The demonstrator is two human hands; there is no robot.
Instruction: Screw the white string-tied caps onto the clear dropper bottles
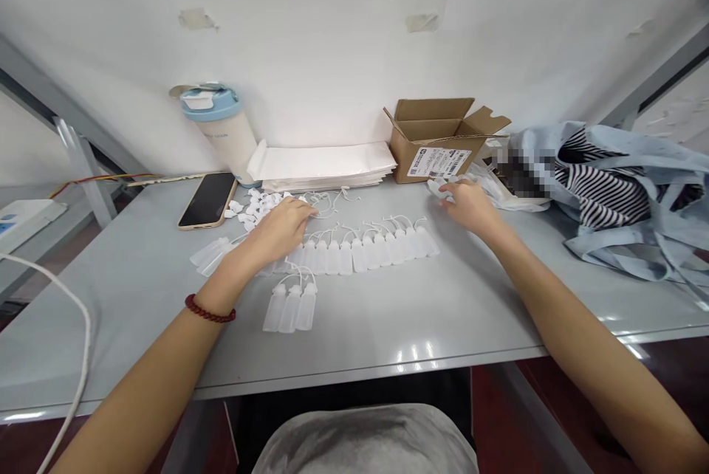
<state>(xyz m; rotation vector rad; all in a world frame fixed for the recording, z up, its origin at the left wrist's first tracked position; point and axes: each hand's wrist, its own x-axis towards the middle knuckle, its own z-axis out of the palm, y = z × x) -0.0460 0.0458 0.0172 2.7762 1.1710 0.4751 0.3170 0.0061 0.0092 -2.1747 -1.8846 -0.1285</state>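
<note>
My left hand (281, 229) lies low over the left end of a row of small translucent plastic bottles (368, 249) with white cord loops at their necks. Its fingers stretch forward, tips beside loose white cords (332, 201); what lies under the palm is hidden. A pile of small white plastic caps (252, 210) sits just beyond that hand. In front of the row lie three more bottles (289, 309) with cords, and others (212, 256) lie partly behind my left wrist. Near the cardboard box, my right hand (468, 202) pinches a small translucent plastic piece (436, 186), its shape partly covered by fingers.
Along the wall stand a tumbler with a blue lid (224, 131), a stack of white paper sheets or bags (326, 164) and an open cardboard box (437, 142). A phone (207, 201) lies at left. A light blue cloth bag (620, 193) fills the right; a white cable (86, 326) hangs at left.
</note>
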